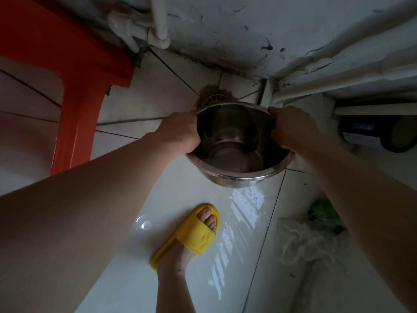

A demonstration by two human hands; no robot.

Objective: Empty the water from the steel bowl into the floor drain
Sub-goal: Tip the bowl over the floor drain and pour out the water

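A steel bowl [237, 159] hangs low over the tiled floor, held at both sides of its rim. My left hand [180, 132] grips the left rim and my right hand [291, 127] grips the right rim. The bowl tilts away from me, its far rim lowered over the round slotted floor drain [214, 99], which shows partly beyond that rim. The inside of the bowl is dark and shiny; I cannot tell how much water it holds. Wet streaks [243, 211] glisten on the tile just below the bowl.
A red plastic stool [74, 91] stands at the left. White pipes [158, 21] run down the stained wall behind the drain. A dark canister [372, 134] lies at the right, with plastic bags [309, 236] below it. A foot in a yellow slipper [191, 233] stands on the wet tile.
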